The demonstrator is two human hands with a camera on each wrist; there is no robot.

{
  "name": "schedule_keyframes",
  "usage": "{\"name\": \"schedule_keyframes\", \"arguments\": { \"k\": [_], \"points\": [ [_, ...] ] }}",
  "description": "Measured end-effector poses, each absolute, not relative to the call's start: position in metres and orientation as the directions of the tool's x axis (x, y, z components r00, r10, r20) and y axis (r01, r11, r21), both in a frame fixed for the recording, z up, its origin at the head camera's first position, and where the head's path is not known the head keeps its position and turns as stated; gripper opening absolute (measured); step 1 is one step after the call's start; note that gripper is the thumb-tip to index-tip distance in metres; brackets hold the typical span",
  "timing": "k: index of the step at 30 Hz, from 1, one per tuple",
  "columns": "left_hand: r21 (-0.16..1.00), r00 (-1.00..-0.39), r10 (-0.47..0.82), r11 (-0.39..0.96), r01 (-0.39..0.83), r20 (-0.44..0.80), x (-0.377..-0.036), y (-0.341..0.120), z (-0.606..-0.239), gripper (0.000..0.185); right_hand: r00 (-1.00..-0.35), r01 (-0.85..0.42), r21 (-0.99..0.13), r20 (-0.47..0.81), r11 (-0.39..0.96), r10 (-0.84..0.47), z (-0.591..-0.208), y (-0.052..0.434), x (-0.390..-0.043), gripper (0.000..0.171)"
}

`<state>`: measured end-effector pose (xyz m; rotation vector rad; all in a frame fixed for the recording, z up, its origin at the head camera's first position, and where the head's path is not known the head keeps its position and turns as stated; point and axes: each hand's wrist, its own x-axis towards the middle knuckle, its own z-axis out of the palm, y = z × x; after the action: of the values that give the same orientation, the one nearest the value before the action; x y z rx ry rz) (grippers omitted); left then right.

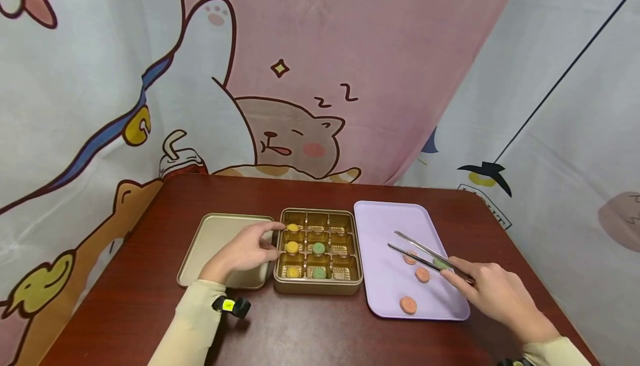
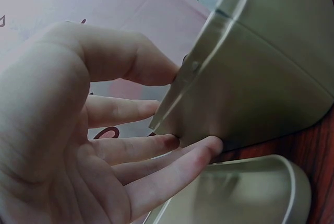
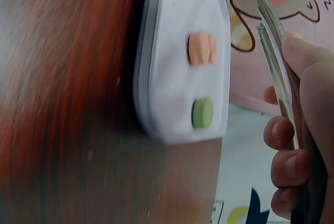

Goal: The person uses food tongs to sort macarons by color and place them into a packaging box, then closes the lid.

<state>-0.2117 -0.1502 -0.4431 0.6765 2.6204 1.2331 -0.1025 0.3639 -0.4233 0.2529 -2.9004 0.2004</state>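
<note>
- Steel tongs (image 1: 425, 254) are the thing in hand: the right hand (image 1: 495, 295) grips them at their back end, fingers curled round both arms, toward the lower right of the head view.
- Their long axis runs from the hand at lower right up and left, so the tips point toward the middle of the frame; the two arms stand slightly apart at the tips, with nothing between them that I can make out.
- Beneath the tips lies the lilac tray (image 1: 380, 221), and on it three orange pieces (image 1: 408, 304) and a green piece (image 1: 442, 264) mostly hidden under the tongs; the right wrist view shows that green piece (image 3: 202, 113) clearly on the tray.
- Just left of the tray sits the gold tin (image 1: 317, 287) of nine compartments, with yellow pieces down its left column and green ones in the middle column; its right column looks unfilled.
- At the tin's left wall rests the left hand (image 1: 246, 251), fingers nearly straight, thumb and fingertips touching the wall, holding it steady rather than gripping.
- Further left lies the tin's lid (image 1: 210, 244), on the dark red table (image 1: 125, 310).
- Nearer to the tray pieces is the right hand; the left hand lies across the tin from them.
</note>
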Motion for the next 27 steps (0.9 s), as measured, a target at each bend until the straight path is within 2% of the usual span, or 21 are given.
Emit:
{"name": "schedule_keyframes", "arguments": {
  "k": [8, 15, 21, 27],
  "points": [
    [0.769, -0.886, 0.463, 0.553, 0.321, 0.037, -0.211, -0.15, -0.443, 0.064, -0.973, -0.123, -0.095, 0.209, 0.988, -0.101, -0.424, 0.396, -0.089, 0.049],
    [0.766, -0.881, 0.472, 0.551, 0.331, 0.04, -0.211, -0.15, -0.442, 0.064, -0.995, -0.051, -0.054, 0.091, 0.997, -0.046, -0.422, 0.419, -0.079, 0.062],
    [0.76, -0.876, 0.479, 0.55, 0.346, 0.053, -0.211, -0.151, -0.443, 0.064, -0.996, -0.052, -0.035, 0.07, 0.998, -0.05, -0.421, 0.43, -0.076, 0.055],
    [0.76, -0.876, 0.48, 0.55, 0.346, 0.052, -0.211, -0.151, -0.443, 0.064, -0.998, -0.042, -0.012, 0.047, 0.999, -0.041, -0.42, 0.435, -0.077, 0.058]
  ]
}}
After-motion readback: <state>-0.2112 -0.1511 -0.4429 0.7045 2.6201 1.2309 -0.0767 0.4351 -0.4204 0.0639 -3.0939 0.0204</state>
